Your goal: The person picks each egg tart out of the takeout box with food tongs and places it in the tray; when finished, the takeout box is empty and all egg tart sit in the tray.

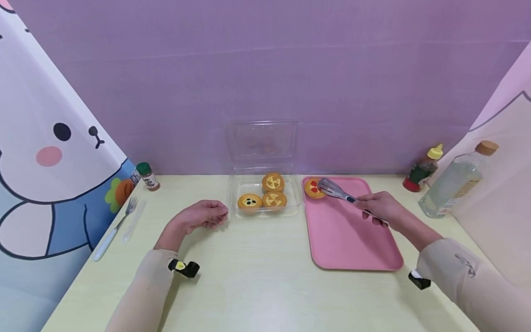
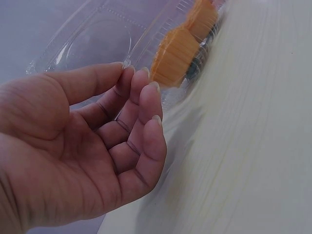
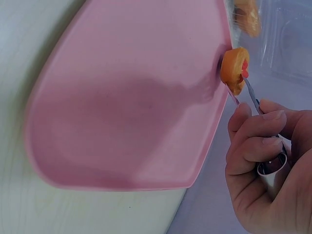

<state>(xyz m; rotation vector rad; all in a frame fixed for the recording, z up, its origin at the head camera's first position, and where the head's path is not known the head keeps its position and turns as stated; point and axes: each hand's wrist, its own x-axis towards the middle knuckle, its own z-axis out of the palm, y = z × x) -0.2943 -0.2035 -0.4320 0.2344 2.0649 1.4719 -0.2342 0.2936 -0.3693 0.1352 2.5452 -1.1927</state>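
Observation:
My right hand [image 1: 379,207] grips metal tongs [image 1: 332,190]. The tongs' ends are around an egg tart with red topping [image 1: 313,188], at the far left corner of the pink tray [image 1: 352,249]. In the right wrist view the tart [image 3: 233,68] sits between the tongs' arms; whether it touches the tray is hard to tell. My left hand [image 1: 204,215] pinches the near left edge of a clear plastic container [image 1: 232,186] between thumb and forefinger. Inside the container are three tarts, one with dark dots [image 1: 250,201] and two with pale wedges [image 1: 274,199]. Its lid [image 1: 263,143] stands raised.
At the left lie a fork [image 1: 109,237] and a thin clear-wrapped item [image 1: 133,222], with a green-capped spice jar [image 1: 148,176] behind. A yellow-capped sauce bottle [image 1: 423,168] and a large clear bottle [image 1: 456,180] stand at the right. A purple cloth [image 1: 265,69] hangs behind the table.

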